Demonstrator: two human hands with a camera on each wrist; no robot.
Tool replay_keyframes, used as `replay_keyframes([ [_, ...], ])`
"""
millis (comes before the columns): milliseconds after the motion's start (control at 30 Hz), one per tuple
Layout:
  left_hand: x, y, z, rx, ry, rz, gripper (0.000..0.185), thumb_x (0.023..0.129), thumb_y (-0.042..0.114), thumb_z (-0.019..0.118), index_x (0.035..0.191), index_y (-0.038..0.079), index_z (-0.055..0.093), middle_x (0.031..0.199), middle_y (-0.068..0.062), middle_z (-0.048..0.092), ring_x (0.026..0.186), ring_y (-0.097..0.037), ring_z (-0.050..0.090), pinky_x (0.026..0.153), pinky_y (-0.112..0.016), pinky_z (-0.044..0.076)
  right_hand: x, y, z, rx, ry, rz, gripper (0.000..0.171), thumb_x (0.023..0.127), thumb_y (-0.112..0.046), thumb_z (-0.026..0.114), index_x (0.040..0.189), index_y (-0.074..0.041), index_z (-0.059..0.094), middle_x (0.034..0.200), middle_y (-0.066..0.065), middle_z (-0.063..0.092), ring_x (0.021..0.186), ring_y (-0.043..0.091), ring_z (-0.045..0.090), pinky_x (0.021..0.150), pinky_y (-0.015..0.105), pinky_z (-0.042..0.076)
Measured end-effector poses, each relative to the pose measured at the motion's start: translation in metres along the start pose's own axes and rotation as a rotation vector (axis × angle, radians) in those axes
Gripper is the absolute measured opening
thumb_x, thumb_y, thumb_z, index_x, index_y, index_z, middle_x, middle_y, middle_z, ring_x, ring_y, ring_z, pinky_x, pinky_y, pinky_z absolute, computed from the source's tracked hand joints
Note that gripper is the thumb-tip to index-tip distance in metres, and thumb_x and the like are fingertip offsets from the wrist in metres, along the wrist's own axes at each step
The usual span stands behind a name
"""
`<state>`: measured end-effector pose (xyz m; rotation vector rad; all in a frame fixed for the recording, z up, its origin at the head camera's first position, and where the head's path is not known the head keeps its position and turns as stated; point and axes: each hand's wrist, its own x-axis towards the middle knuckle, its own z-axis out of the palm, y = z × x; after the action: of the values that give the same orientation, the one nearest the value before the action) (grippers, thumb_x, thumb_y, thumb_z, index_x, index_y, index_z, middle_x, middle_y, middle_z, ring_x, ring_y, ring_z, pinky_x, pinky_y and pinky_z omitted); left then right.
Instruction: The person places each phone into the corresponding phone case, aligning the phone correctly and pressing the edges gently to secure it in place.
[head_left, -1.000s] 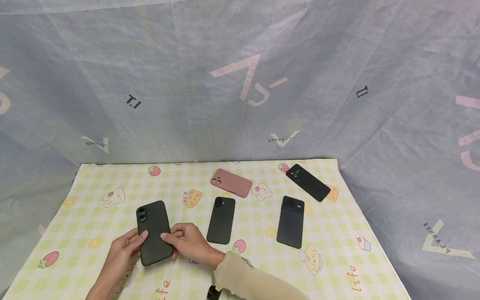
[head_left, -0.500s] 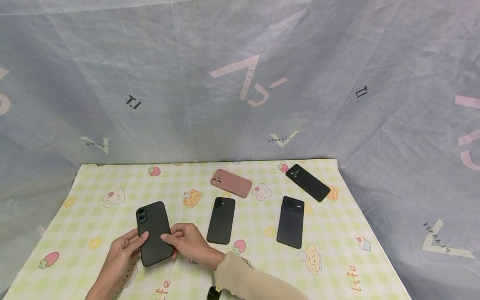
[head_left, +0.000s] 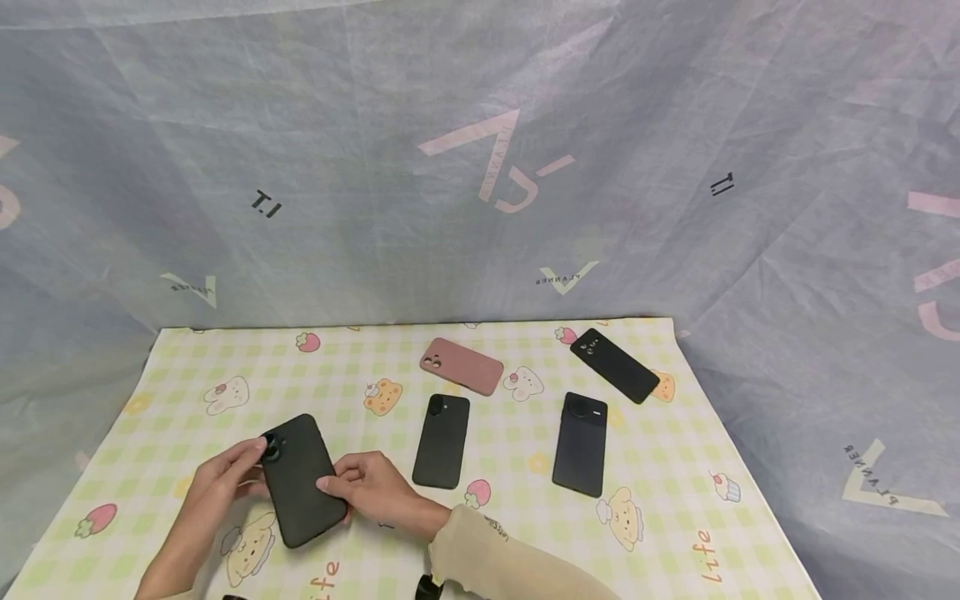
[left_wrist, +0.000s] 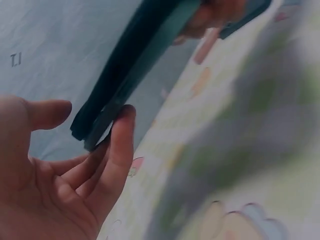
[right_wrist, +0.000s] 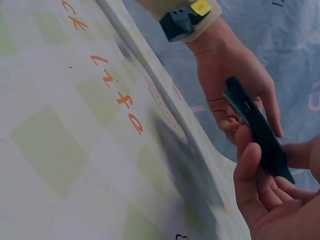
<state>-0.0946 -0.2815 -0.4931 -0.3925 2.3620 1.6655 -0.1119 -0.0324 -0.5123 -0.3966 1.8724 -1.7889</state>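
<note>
A phone in a black case (head_left: pixel 300 483) is held back-up above the cloth, its camera lenses at the upper left. My right hand (head_left: pixel 378 492) pinches its right edge, thumb on the back and fingers beneath. My left hand (head_left: pixel 221 483) is at the camera end. In the left wrist view, that hand's thumb (left_wrist: pixel 50 114) stands apart from the phone while fingertips touch its other side. Two layers show at this end of the cased phone (left_wrist: pixel 117 80), with a narrow gap between them. The right wrist view shows its side edge (right_wrist: pixel 257 125) between both hands.
To the right lie a dark phone (head_left: pixel 441 442), a pink phone case (head_left: pixel 461 367), another dark phone (head_left: pixel 581 446) and a black phone case (head_left: pixel 615 365). A checked, cartoon-printed cloth (head_left: pixel 510 550) covers the table. Grey curtain (head_left: pixel 390 167) hangs behind it.
My left hand has shifted its thumb from the phone's left edge up to the camera corner. The phone has tilted and dropped slightly toward me. My right hand keeps its pinch.
</note>
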Motion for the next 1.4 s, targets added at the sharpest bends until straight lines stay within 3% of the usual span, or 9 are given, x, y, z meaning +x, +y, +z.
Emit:
replay_keyframes([
  [167, 0.003, -0.006, -0.013, -0.023, -0.041, 0.074, 0.071, 0.116, 0.051, 0.041, 0.159, -0.006, 0.044, 0.107, 0.013, 0.073, 0.087, -0.017, 0.074, 0.081, -0.027, 0.06, 0.0, -0.002, 0.001, -0.014, -0.058, 0.024, 0.016, 0.104, -0.022, 0.074, 0.098, -0.008, 0.077, 0.068, -0.009, 0.067, 0.053, 0.006, 0.055, 0.05, 0.019, 0.042],
  [400, 0.007, -0.01, -0.018, 0.037, -0.08, 0.025, 0.073, 0.116, 0.047, 0.043, 0.156, -0.014, 0.042, 0.116, 0.002, 0.071, 0.086, -0.016, 0.07, 0.08, -0.028, 0.057, 0.004, -0.007, -0.003, -0.112, -0.154, 0.024, 0.021, 0.105, -0.024, 0.072, 0.089, -0.01, 0.075, 0.065, -0.007, 0.067, 0.052, 0.01, 0.053, 0.048, 0.02, 0.036],
  [533, 0.007, -0.013, -0.019, 0.041, -0.065, 0.032, 0.072, 0.117, 0.045, 0.044, 0.156, -0.016, 0.04, 0.127, 0.0, 0.067, 0.09, -0.01, 0.069, 0.078, -0.029, 0.06, 0.007, -0.007, -0.003, -0.127, -0.149, 0.046, 0.02, 0.105, -0.025, 0.072, 0.091, -0.012, 0.077, 0.064, -0.005, 0.065, 0.053, 0.013, 0.054, 0.05, 0.021, 0.037],
  [700, 0.005, -0.016, -0.021, 0.026, -0.023, 0.023, 0.077, 0.116, 0.047, 0.044, 0.155, -0.019, 0.039, 0.116, 0.01, 0.067, 0.087, -0.009, 0.068, 0.076, -0.026, 0.059, 0.01, -0.009, 0.0, -0.077, -0.09, 0.103, 0.018, 0.105, -0.028, 0.073, 0.096, -0.014, 0.079, 0.07, -0.004, 0.069, 0.058, 0.011, 0.06, 0.056, 0.025, 0.051],
  [800, 0.004, -0.016, -0.02, -0.008, 0.011, -0.016, 0.081, 0.115, 0.051, 0.044, 0.158, -0.017, 0.035, 0.106, 0.02, 0.066, 0.084, -0.007, 0.068, 0.077, -0.022, 0.057, 0.011, -0.01, 0.002, -0.027, -0.043, 0.139, 0.016, 0.105, -0.029, 0.073, 0.101, -0.015, 0.078, 0.076, -0.003, 0.071, 0.061, 0.011, 0.062, 0.06, 0.028, 0.056],
  [933, 0.0, -0.017, -0.015, -0.075, 0.085, -0.061, 0.082, 0.115, 0.053, 0.042, 0.161, -0.014, 0.032, 0.091, 0.021, 0.067, 0.076, -0.009, 0.068, 0.075, -0.018, 0.054, 0.014, -0.01, 0.002, 0.032, 0.0, 0.162, 0.013, 0.104, -0.027, 0.073, 0.109, -0.015, 0.078, 0.083, -0.002, 0.074, 0.064, 0.011, 0.063, 0.067, 0.03, 0.059],
  [1133, -0.008, -0.02, -0.003, -0.254, 0.164, -0.13, 0.082, 0.114, 0.054, 0.039, 0.165, -0.009, 0.025, 0.09, 0.022, 0.068, 0.08, -0.005, 0.07, 0.077, -0.018, 0.057, 0.016, -0.008, -0.001, 0.15, 0.011, 0.161, 0.016, 0.105, -0.021, 0.072, 0.114, -0.009, 0.079, 0.09, 0.001, 0.077, 0.066, 0.011, 0.066, 0.073, 0.033, 0.063],
  [1267, -0.012, -0.022, 0.002, -0.329, 0.171, -0.12, 0.08, 0.116, 0.051, 0.035, 0.164, -0.011, 0.024, 0.089, 0.017, 0.07, 0.081, -0.006, 0.074, 0.076, -0.025, 0.062, 0.019, -0.005, -0.004, 0.2, 0.017, 0.156, 0.022, 0.106, -0.022, 0.07, 0.119, -0.006, 0.079, 0.089, 0.003, 0.077, 0.067, 0.01, 0.067, 0.076, 0.035, 0.064],
  [1400, -0.015, -0.026, 0.005, -0.367, 0.137, -0.081, 0.08, 0.117, 0.049, 0.032, 0.164, -0.014, 0.016, 0.094, 0.017, 0.069, 0.084, -0.008, 0.076, 0.08, -0.029, 0.065, 0.022, -0.003, -0.005, 0.22, 0.04, 0.147, 0.026, 0.106, -0.025, 0.07, 0.12, -0.005, 0.079, 0.088, 0.007, 0.079, 0.067, 0.008, 0.069, 0.079, 0.036, 0.065],
])
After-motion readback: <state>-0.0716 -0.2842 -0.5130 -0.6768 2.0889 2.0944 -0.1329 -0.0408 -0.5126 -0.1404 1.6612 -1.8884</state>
